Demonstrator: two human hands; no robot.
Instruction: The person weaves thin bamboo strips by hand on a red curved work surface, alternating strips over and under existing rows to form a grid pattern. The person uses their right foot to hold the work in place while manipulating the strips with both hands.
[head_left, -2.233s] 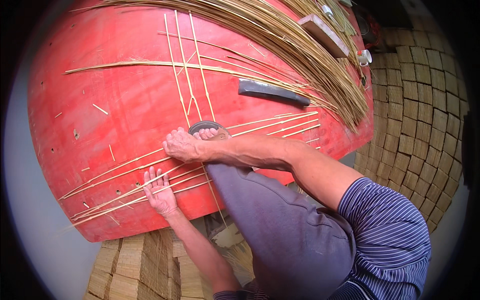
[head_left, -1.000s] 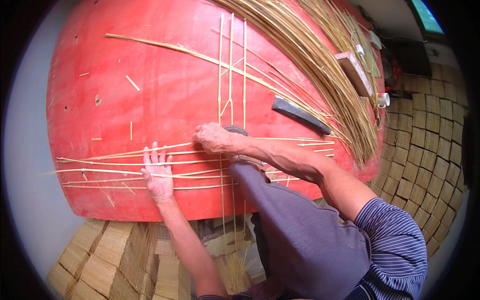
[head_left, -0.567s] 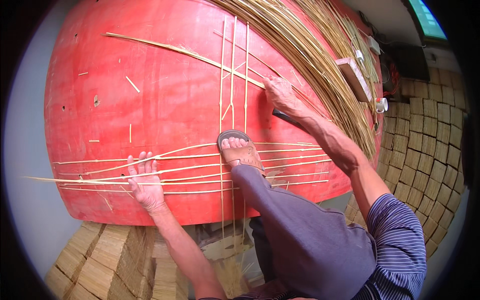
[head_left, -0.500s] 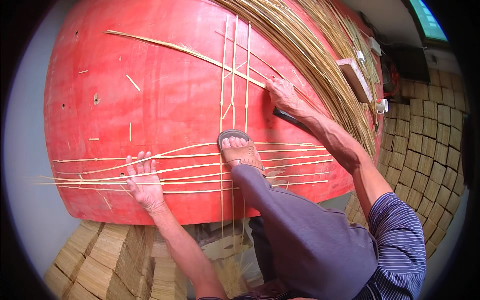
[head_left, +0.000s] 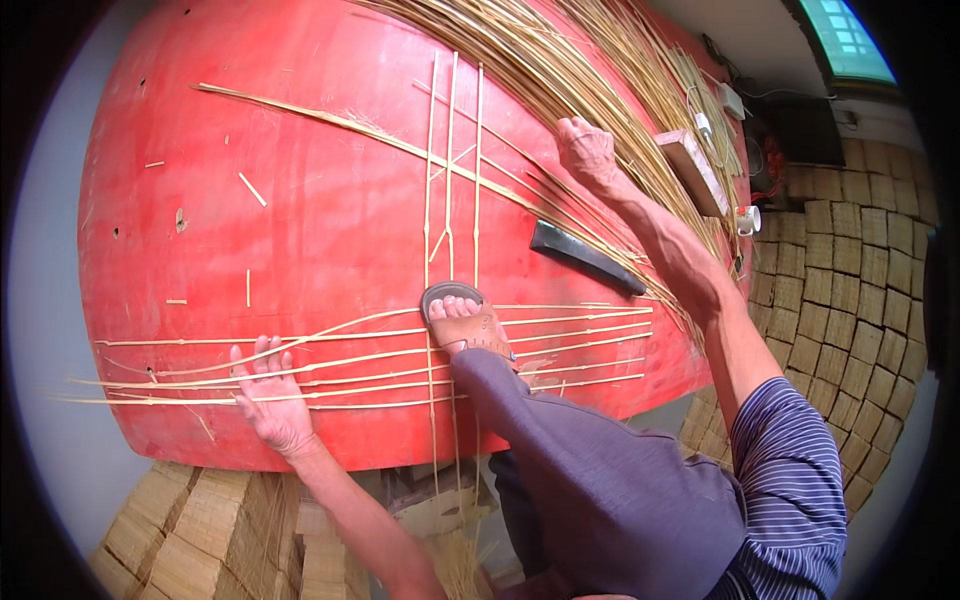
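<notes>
Several thin bamboo strips (head_left: pixel 565 319) lie lengthwise across the red board, crossing three strips (head_left: pixel 451 170) that run away from me. My sandalled foot (head_left: pixel 460 318) presses on the crossing. At the strips' left ends, my left hand (head_left: pixel 272 400) is palm up with fingers spread, some strips passing over it and between the fingers. My right hand (head_left: pixel 588 155) is closed at the near edge of a large bundle of long strips (head_left: pixel 520 75); its fingertips are hidden. Between them, a longer bamboo piece (head_left: pixel 330 118) slants over the board.
A flat dark blade-like tool (head_left: pixel 585 258) lies below my right hand. Past the bundle are a wooden block (head_left: pixel 692 172) and a white mug (head_left: pixel 748 220). Small offcuts (head_left: pixel 252 190) dot the red board (head_left: pixel 330 235). Stacked bundles (head_left: pixel 840 270) stand at right and lower left.
My right hand has let go of the slanting bamboo piece and moved up to the large bundle, uncovering the dark tool. My left hand stays among the strip ends; the view has shifted slightly.
</notes>
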